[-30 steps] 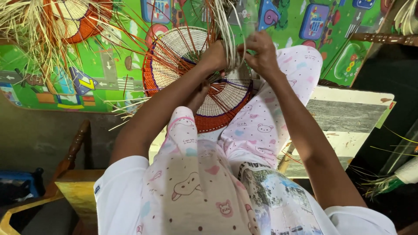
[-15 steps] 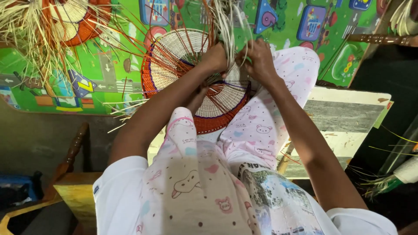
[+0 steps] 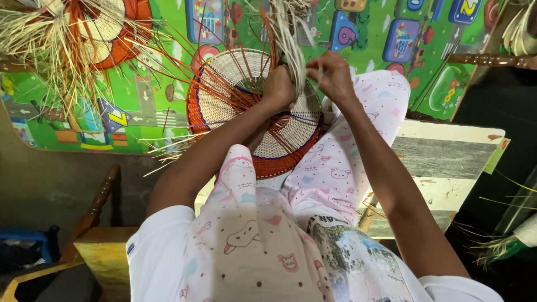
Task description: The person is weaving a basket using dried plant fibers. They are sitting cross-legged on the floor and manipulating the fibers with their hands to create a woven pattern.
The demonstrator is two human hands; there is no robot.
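Observation:
A round woven basket base [image 3: 229,84], cream in the middle with an orange rim and loose orange spokes, leans over my knees in pink patterned trousers. My left hand [image 3: 278,86] is closed around a bundle of pale straw strands [image 3: 291,39] at the centre of the weave. My right hand [image 3: 334,75] pinches a thin pale strand just to the right of that bundle. The two hands are almost touching above the basket.
A second unfinished basket [image 3: 95,33] with splayed pale straw lies at the top left on a green patterned play mat [image 3: 140,106]. A white wooden bench [image 3: 447,162] stands under my right leg. A yellow wooden stool [image 3: 106,257] is at the lower left.
Both hands have shifted slightly left and down on the basket. The straw bundle has moved with the left hand, and the basket has turned a little.

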